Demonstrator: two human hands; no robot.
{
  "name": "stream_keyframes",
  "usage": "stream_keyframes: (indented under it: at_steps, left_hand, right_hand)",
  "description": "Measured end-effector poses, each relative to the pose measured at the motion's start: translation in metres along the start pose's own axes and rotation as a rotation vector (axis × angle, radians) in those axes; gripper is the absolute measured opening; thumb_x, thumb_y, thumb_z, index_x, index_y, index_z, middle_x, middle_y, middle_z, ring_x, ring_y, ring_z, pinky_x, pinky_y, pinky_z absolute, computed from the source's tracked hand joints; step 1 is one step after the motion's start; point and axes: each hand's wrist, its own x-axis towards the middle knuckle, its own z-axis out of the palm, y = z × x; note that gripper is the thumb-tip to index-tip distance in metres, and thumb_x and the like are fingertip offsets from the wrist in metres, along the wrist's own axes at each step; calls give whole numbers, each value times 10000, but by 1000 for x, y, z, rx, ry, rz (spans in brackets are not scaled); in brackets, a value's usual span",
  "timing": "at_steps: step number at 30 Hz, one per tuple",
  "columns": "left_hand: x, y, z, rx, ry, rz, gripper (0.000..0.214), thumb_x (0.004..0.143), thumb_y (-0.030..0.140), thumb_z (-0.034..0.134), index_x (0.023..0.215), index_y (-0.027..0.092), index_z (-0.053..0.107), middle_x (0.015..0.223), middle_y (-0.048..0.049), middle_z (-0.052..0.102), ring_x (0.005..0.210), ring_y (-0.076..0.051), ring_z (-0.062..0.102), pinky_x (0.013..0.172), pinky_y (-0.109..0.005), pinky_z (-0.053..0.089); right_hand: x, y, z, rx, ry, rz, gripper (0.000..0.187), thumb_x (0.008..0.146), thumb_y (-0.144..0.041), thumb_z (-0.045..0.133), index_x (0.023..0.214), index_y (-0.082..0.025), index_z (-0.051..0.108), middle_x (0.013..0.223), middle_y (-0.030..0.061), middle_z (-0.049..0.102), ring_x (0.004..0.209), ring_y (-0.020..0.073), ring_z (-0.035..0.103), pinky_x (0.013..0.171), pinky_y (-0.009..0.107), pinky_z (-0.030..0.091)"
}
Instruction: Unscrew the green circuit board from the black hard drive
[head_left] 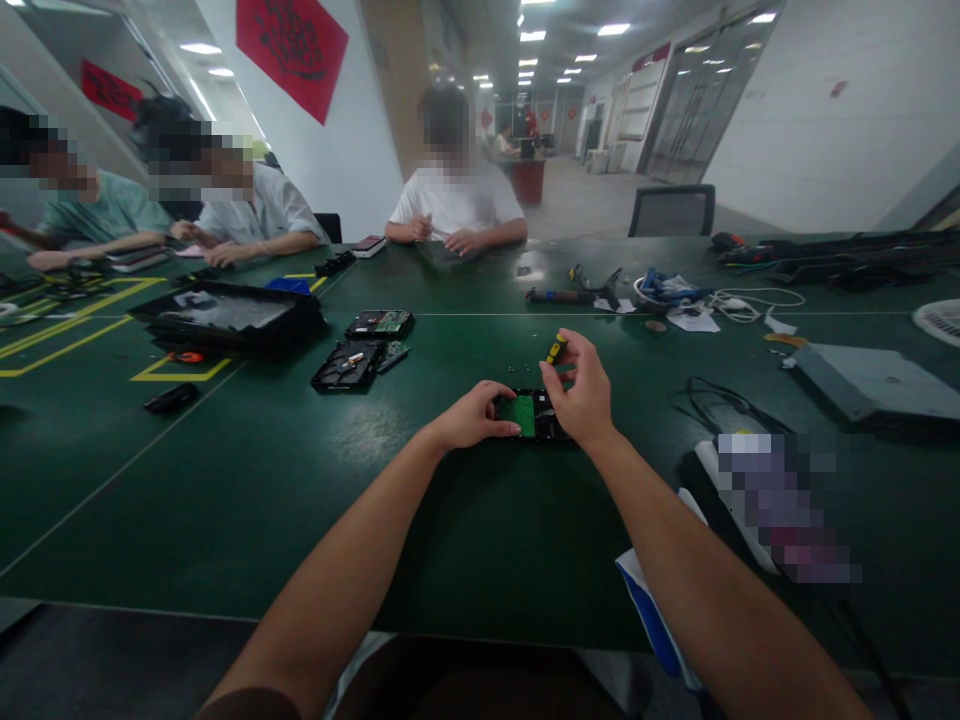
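A black hard drive (pixel 551 428) with a green circuit board (pixel 525 410) facing up lies on the dark green table. My left hand (pixel 480 415) is closed around its left end, thumb along the near edge and fingers at the far side. Between the thumb and fingers of my right hand (pixel 581 390) is a short yellow-and-black screwdriver (pixel 556 348), held tilted above the drive's right part. The screwdriver's tip is hidden by my hand. Just beyond the drive lie several tiny screws (pixel 527 368).
Left of my hands are two more hard drives (pixel 379 322) (pixel 346 365) and a loose circuit board (pixel 394 355). A black tray (pixel 225 315) stands farther left. To the right lie a grey metal case (pixel 877 380), cables (pixel 742 300) and a heat gun-like tool (pixel 570 296). People sit across the table.
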Motion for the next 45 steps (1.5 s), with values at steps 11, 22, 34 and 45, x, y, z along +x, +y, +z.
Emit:
stream_keyframes:
  at_steps: [11,22,34,45]
  left_hand:
    - [0,-1,1,-6,16,4,679,728,491,840,1306,234,595,1256,-91,531,818,-160,570,733,-341,530]
    - [-1,2,0,0,6,-3,697,736,493,835,1334,234,588,1271,-92,527,836,-168,577,738,-350,533]
    - [0,0,0,9,-5,-18,692,736,500,837,1320,231,582,1248,-82,525,838,-161,568,718,-326,526]
    - [-1,2,-1,20,-6,-10,694,741,505,831,1331,233,586,1293,-96,516,853,-170,573,748,-347,534]
  right_hand:
    - [-1,1,3,28,-39,28,656,932,-256,595,1543,-295,357,1332,127,614,1039,266,691,780,436,665]
    - [-1,-1,2,-18,-50,-5,663,954,-268,561,1575,-318,335,1357,115,605,1051,274,680,759,438,669]
    - [-1,0,2,-39,-44,-35,677,952,-251,570,1582,-293,324,1439,126,539,1072,273,657,773,415,665]
    - [-2,2,2,-58,-7,-21,664,944,-288,609,1559,-296,359,1270,125,602,964,260,675,722,427,664]
